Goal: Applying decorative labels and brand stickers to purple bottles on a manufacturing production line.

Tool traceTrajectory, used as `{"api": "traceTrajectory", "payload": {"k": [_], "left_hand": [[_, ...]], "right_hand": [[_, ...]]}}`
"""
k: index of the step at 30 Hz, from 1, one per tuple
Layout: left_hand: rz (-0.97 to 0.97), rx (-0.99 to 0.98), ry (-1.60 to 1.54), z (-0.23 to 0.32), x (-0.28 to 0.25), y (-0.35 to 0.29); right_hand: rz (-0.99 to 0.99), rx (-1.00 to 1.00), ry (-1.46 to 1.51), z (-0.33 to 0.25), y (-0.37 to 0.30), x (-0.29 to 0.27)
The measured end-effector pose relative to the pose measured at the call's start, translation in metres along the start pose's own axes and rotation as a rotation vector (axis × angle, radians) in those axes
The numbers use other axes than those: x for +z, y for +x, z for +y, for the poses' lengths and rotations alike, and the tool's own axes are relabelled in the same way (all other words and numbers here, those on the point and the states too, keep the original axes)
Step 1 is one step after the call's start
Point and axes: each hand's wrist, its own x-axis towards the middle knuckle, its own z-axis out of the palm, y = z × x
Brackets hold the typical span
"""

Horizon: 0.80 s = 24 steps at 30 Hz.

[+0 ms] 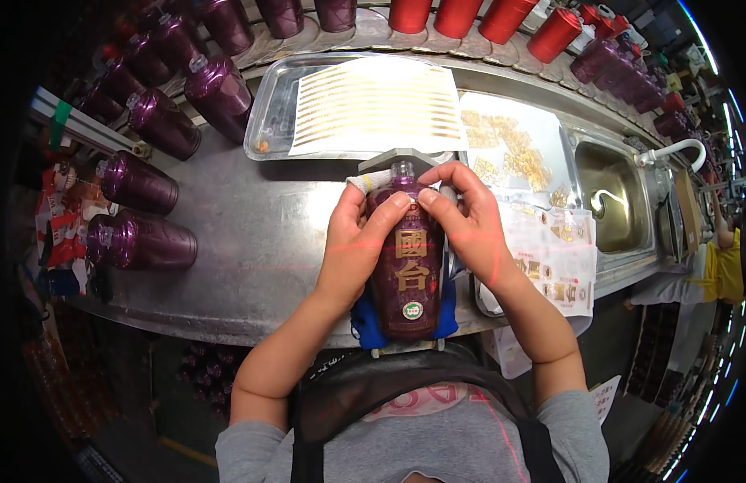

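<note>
A purple glass bottle (403,302) lies neck away from me, with large gold characters, a small red emblem near its shoulder and a round green-and-white sticker lower down. Blue cloth (445,318) shows beneath it, and its neck rests at a grey metal holder. My left hand (349,233) grips the upper left side, its thumb pressed on the shoulder. My right hand (476,229) holds the other side, thumb tip beside the emblem, fingers bent near the neck. Both thumbs nearly meet there. Folded whitish cloth (371,180) sits beside the neck, partly behind my left fingers.
A steel tray (268,121) bears a sheet of gold strips (377,109). Gold stickers (510,149) and sticker sheets (554,249) lie right, before a sink (606,193). Purple bottles (144,241) stand left; red bottles (457,16) line a far conveyor. A person in yellow (719,270) is far right.
</note>
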Motion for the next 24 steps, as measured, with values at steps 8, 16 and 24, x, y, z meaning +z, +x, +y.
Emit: {"api": "traceTrajectory", "payload": {"k": [8, 16, 24], "left_hand": [[-0.022, 0.048, 0.072, -0.002, -0.001, 0.005], [-0.082, 0.016, 0.072, -0.013, -0.034, -0.039], [-0.098, -0.047, 0.238, -0.021, -0.027, -0.066]], "right_hand": [[0.027, -0.013, -0.123, -0.001, 0.002, 0.001], [-0.036, 0.171, 0.076, 0.016, -0.052, -0.023], [-0.077, 0.162, 0.299, 0.022, -0.080, -0.002]]}}
